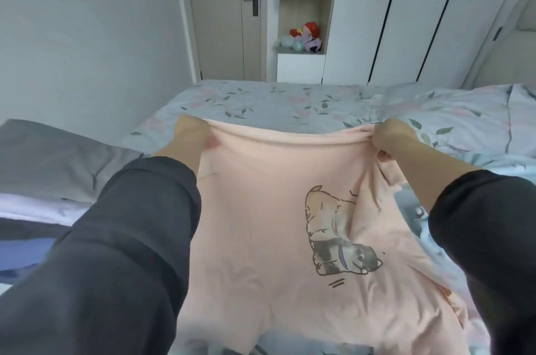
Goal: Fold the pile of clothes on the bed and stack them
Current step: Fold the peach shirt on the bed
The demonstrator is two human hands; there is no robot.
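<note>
While the left hand and right hand, well apart, are pinching the far edge of the pink shirt, it is draping over the bed. It is looking light, soft and limp, so corner holds are probably serving best.

A pink cartoon-printed shirt hangs stretched by its top edge above the floral bed.

The floral-sheeted bed bears stacked grey, white and blue clothes at its left edge, a pink shirt mid-bed
</note>
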